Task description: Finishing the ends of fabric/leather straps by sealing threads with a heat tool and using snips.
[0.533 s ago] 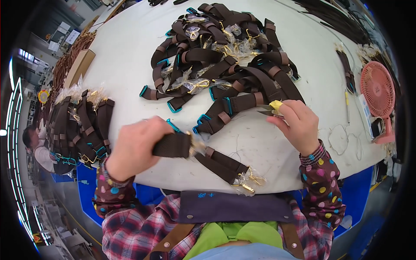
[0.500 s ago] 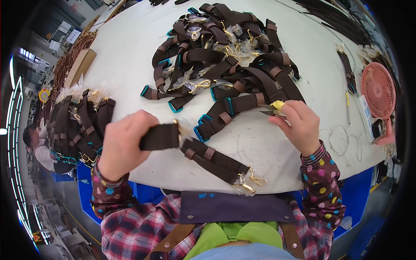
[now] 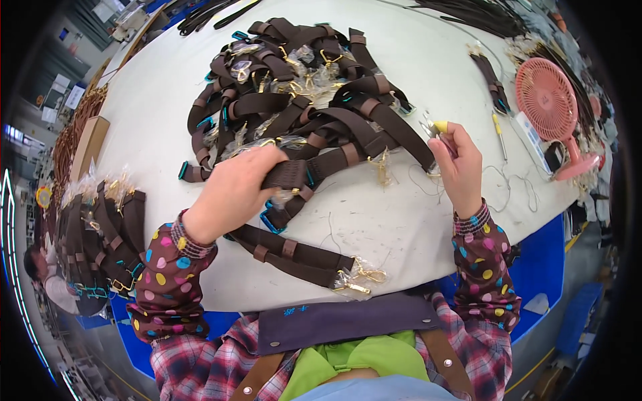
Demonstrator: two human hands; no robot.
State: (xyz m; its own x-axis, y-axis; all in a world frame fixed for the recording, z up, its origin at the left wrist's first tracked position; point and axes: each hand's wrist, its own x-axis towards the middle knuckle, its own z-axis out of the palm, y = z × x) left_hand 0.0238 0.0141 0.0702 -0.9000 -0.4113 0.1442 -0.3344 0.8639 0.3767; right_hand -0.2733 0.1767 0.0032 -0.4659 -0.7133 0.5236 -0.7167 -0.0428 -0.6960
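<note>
My left hand (image 3: 234,190) is closed on a dark brown webbing strap (image 3: 285,175), at the near edge of a large heap of similar straps (image 3: 267,103). The heap's straps carry brown leather loops, blue-covered buckles and gold clips in clear plastic. In my right hand (image 3: 459,167), closed at the heap's right, are small thread snips (image 3: 428,124), blades pointing up and away. Something yellow shows at that hand's index fingertip. Nearer to me, a folded strap (image 3: 294,257) lies with gold clips in plastic at its right end.
A bundle of finished-looking straps (image 3: 100,234) hangs over the table's left edge, near a cardboard box (image 3: 89,147). To the right stand a pink fan (image 3: 547,93) and a yellow-handled tool (image 3: 499,134), with loose threads. Someone sits beyond the left edge.
My left hand has carried the strap away from me and rightward, up against the heap. My right hand has turned the snips from pointing left to pointing upward. The view has shifted.
</note>
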